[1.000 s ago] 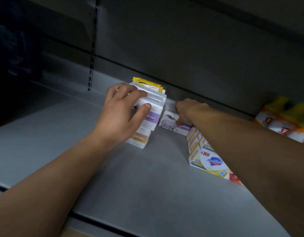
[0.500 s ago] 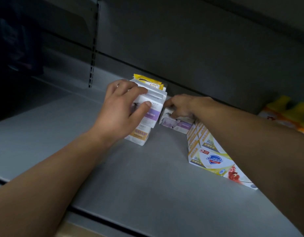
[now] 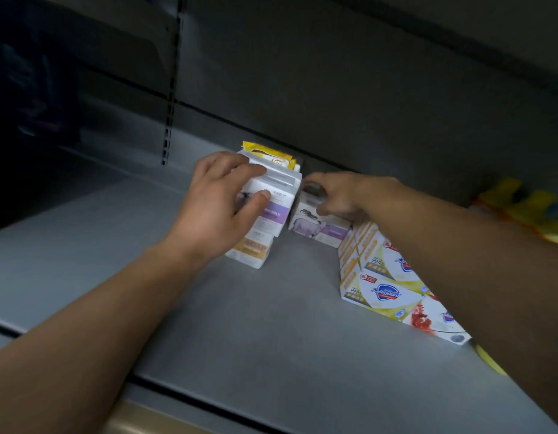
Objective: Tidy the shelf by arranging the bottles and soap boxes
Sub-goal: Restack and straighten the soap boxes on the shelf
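Our right hand (image 3: 332, 195) has lifted purple-white soap box (image 3: 318, 225) slightly off shelf (image 3: 255, 324), grip pinching its top; our left hand (image 3: 223, 203) grips leaning stack of soap boxes (image 3: 271, 195) beside it.

Dim light is cast overall; the upper left of the frame is lost in shadow. Motion blur, perhaps, softens the right hand (image 3: 332, 195).
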A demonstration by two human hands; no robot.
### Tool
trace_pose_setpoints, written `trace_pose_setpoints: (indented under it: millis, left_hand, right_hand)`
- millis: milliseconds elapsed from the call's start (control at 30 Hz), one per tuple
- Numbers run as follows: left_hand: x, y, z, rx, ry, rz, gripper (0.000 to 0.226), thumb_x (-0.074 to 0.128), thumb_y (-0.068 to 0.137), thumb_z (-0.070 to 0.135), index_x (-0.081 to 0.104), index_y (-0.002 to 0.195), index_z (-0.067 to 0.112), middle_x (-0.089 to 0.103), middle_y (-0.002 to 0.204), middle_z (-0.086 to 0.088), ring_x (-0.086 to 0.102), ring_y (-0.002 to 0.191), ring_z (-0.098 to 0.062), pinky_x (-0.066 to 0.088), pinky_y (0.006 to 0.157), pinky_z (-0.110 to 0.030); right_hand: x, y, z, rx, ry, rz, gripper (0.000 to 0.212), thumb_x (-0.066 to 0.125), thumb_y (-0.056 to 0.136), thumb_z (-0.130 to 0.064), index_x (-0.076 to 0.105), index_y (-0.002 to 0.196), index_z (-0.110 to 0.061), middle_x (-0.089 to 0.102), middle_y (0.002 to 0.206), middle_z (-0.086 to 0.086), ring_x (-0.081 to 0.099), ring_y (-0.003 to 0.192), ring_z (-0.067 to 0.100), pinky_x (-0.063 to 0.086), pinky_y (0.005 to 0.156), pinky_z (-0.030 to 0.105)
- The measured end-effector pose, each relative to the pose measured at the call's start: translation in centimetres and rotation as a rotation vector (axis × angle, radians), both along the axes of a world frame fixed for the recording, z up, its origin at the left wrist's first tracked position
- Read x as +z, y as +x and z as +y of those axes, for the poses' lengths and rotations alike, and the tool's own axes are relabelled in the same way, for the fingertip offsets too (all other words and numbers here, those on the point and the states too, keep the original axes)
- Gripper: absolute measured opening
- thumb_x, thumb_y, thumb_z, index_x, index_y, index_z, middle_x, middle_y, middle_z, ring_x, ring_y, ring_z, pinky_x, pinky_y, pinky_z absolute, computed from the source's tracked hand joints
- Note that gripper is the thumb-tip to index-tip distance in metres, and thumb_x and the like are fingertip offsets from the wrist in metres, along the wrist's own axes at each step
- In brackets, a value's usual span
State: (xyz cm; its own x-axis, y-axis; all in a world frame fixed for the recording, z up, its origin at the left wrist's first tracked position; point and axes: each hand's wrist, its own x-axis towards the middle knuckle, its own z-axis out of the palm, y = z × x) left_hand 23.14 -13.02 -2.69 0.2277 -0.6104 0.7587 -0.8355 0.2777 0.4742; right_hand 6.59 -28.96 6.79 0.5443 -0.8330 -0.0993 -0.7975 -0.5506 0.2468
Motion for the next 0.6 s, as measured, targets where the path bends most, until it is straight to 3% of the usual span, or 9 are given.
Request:
trace_pose_setpoints:
  millis: [67,133,200,267,367,433,600]
  left_hand:
    - [0.2,-0.1,0.1,0.004,-0.013,0.073,0.038,0.061,0.092,0.030,0.062,0.126,0.013,0.052,0.135,-0.006,0.039,0.129,-0.024,0.023,0.104,-0.013]
    - [0.4,0.0,0.3,0.026,-0.021,0.148,0.038,0.060,0.093,0.030,0.060,0.128,0.015,0.049,0.137,-0.004,0.042,0.127,-0.020,0.033,0.103,-0.024]
    - [0.5,0.3,0.6,0.055,-0.035,0.213,0.039,0.059,0.093,0.029,0.059,0.129,0.015,0.051,0.134,-0.003,0.048,0.122,-0.017,0.035,0.098,-0.021]
    - [0.4,0.7,0.8,0.068,-0.018,0.273,0.041,0.060,0.091,0.028,0.057,0.131,0.018,0.055,0.130,-0.003,0.054,0.113,-0.017,0.039,0.093,-0.020]
    - [-0.1,1.0,1.1,0.065,0.031,0.316,0.049,0.065,0.087,0.026,0.053,0.134,0.023,0.061,0.123,-0.003,0.060,0.107,-0.020,0.047,0.093,-0.028]
    - [-0.2,1.2,1.3,0.069,0.036,0.344,0.052,0.068,0.083,0.024,0.053,0.133,0.023,0.064,0.120,-0.002,0.061,0.105,-0.018,0.044,0.089,-0.024]
    - [0.0,1.5,1.7,0.032,0.021,0.373,0.051,0.075,0.076,0.018,0.060,0.125,0.022,0.062,0.114,0.004,0.061,0.097,-0.013,0.047,0.087,-0.024]
  right_hand:
    - [1.1,-0.3,1.3,0.004,-0.067,-0.090,0.047,0.063,0.089,-0.021,0.054,0.135,-0.025,0.060,0.132,0.003,0.057,0.116,0.023,0.045,0.095,0.030]
    - [1.5,-0.5,3.2,0.042,-0.145,-0.306,0.028,0.056,0.091,-0.018,0.066,0.117,-0.024,0.066,0.120,0.001,0.060,0.110,0.021,0.046,0.094,0.029]
    - [1.0,-0.3,5.7,0.123,-0.224,-0.580,0.023,0.053,0.092,-0.020,0.070,0.106,-0.024,0.071,0.110,0.000,0.063,0.105,0.022,0.048,0.092,0.030]
    - [0.0,0.3,8.1,0.214,-0.239,-0.735,0.023,0.055,0.092,-0.029,0.071,0.108,-0.022,0.070,0.107,0.002,0.062,0.105,0.024,0.047,0.091,0.031]
    - [-2.2,1.2,10.8,0.254,-0.204,-0.615,0.051,0.064,0.086,-0.046,0.060,0.131,-0.021,0.057,0.125,0.001,0.050,0.116,0.023,0.041,0.101,0.033]
    - [-3.9,1.4,11.7,0.255,-0.294,-0.503,0.067,0.067,0.084,-0.047,0.048,0.142,-0.020,0.047,0.136,-0.001,0.041,0.122,0.023,0.037,0.105,0.034]
    - [-5.6,2.2,12.9,0.207,-0.465,-0.567,0.066,0.073,0.082,-0.032,0.042,0.139,-0.019,0.044,0.137,-0.001,0.034,0.126,0.023,0.028,0.104,0.032]
